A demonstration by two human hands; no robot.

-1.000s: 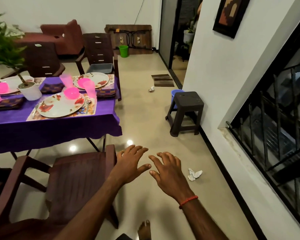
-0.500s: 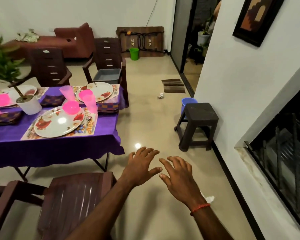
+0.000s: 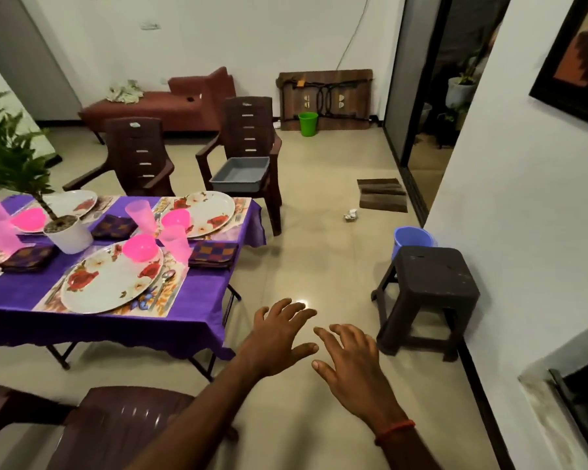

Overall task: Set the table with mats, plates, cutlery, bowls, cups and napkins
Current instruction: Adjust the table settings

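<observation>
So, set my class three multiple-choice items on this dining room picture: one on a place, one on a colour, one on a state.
1. Where is the grey tray?
A) on the stool B) on a chair C) on the table
2. What colour is the tablecloth?
A) purple B) white C) green
3. How are the hands?
A) both hold plates B) both open and empty C) one grips a cup

Answers:
1 B: the tray sits on the chair's seat.
2 A: the cloth hanging over the edge is purple.
3 B: the left hand and right hand have spread fingers and hold nothing.
</observation>
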